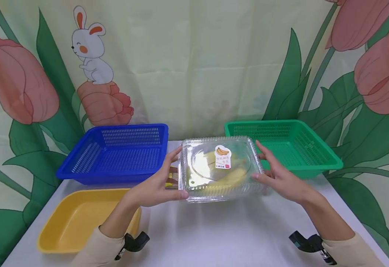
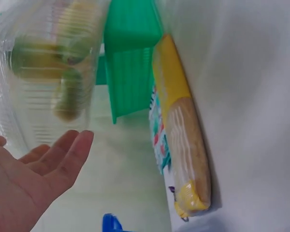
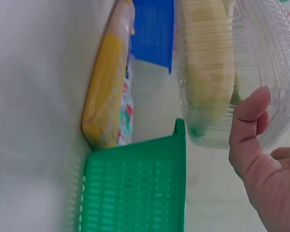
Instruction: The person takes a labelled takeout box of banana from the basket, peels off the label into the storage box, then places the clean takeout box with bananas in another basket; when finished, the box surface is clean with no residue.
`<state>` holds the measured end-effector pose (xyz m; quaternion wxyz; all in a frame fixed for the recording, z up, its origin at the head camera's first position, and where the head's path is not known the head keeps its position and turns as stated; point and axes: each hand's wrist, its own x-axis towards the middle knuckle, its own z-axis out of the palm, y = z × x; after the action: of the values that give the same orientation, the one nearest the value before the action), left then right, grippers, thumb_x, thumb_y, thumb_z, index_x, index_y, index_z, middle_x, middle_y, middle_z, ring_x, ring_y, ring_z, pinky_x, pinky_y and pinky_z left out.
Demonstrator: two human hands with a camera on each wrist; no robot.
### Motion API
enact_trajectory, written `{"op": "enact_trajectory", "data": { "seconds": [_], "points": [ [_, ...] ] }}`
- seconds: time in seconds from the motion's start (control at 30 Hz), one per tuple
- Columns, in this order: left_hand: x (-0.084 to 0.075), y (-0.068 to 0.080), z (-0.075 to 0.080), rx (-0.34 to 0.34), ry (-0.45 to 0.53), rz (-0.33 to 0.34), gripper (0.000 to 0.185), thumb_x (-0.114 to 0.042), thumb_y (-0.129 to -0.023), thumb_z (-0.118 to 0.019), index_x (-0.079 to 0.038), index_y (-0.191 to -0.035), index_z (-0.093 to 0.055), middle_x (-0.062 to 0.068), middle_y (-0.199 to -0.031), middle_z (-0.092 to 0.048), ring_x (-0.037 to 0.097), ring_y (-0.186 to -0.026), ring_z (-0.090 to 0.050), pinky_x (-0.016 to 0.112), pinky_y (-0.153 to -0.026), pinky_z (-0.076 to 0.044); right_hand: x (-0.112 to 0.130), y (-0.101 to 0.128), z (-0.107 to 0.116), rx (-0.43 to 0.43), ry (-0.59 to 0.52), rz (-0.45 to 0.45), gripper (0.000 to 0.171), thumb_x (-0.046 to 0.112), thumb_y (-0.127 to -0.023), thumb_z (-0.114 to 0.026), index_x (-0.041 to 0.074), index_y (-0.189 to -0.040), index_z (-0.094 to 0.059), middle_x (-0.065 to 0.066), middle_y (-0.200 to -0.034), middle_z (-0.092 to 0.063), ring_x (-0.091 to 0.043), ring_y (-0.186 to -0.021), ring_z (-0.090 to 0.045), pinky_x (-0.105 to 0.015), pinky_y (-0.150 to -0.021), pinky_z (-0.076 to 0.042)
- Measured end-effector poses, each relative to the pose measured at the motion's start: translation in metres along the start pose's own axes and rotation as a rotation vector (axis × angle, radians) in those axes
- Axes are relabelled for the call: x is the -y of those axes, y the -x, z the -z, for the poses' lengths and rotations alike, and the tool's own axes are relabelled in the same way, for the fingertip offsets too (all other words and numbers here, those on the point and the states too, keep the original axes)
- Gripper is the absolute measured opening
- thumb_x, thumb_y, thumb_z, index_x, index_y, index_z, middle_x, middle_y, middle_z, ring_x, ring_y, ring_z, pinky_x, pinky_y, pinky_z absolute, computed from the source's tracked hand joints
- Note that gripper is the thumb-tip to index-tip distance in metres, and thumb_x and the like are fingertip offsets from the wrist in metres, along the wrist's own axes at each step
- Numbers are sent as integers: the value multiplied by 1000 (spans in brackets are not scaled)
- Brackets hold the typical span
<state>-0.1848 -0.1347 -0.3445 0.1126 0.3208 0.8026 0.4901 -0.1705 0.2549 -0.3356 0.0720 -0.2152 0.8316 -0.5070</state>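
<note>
Head view: fingers (image 1: 178,195) of two hands (image 1: 152,188) (image 1: 279,181) clamped on one clear container (image 1: 208,174); two baskets (image 1: 129,157) (image 1: 314,163), one tub (image 1: 77,211).

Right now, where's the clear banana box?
In the head view, the clear box is near centre, held above the table between left hand and right hand, with the blue basket to its left and green basket behind its right side.

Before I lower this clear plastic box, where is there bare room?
White tabletop, nearer the person, between the shallow yellow plastic tray and the right forearm. Crowded: behind the box, where a long yellow-and-brown package lies between the blue plastic basket and green plastic basket.
</note>
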Motion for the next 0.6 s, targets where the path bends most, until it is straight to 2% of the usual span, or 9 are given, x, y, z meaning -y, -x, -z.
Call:
{"op": "enact_trajectory", "data": {
  "seconds": [0.07,0.2,0.37,0.5,0.6],
  "points": [
    [-1,5,3,10,-12,-10,114,-37,-87,-83,-46,-160,4,8,-166,-11,30,-136,-45,55,-103,-51,1,3,-4,26,-10,-14,90,19,-105,-60,42,-163,4,-24,-159,-14,-44,-116,-62,-41,-76,-62],
    [-3,16,4,29,-33,-33,115,-36,-87,-83,-42,-161,5,6,-167,-11,27,-136,-45,50,-104,-51,0,10,-10,58,-17,-12,94,16,-103,-63,42,-164,3,-24,-158,-14,-44,-118,-60,-38,-75,-62],
    [2,34,2,27,-66,-59,121,-29,-86,-85,-38,-163,8,1,-170,-5,32,-138,-46,43,-102,-53,-1,17,-18,121,-61,26,106,13,-96,-72,40,-164,4,-22,-156,-13,-45,-121,-58,-39,-76,-63],
    [7,50,2,24,-61,-24,122,-27,-84,-87,-38,-164,6,-5,-171,-1,32,-138,-47,40,-100,-54,0,21,-24,200,-143,29,112,9,-92,-76,40,-164,3,-19,-155,-12,-44,-119,-61,-42,-77,-63],
    [7,59,2,33,-43,10,121,-27,-85,-86,-39,-164,4,-6,-170,-2,31,-138,-48,38,-101,-54,-2,24,-28,245,-179,19,111,8,-91,-76,39,-164,2,-19,-156,-12,-36,-118,-65,-42,-77,-64]
  ]
}}
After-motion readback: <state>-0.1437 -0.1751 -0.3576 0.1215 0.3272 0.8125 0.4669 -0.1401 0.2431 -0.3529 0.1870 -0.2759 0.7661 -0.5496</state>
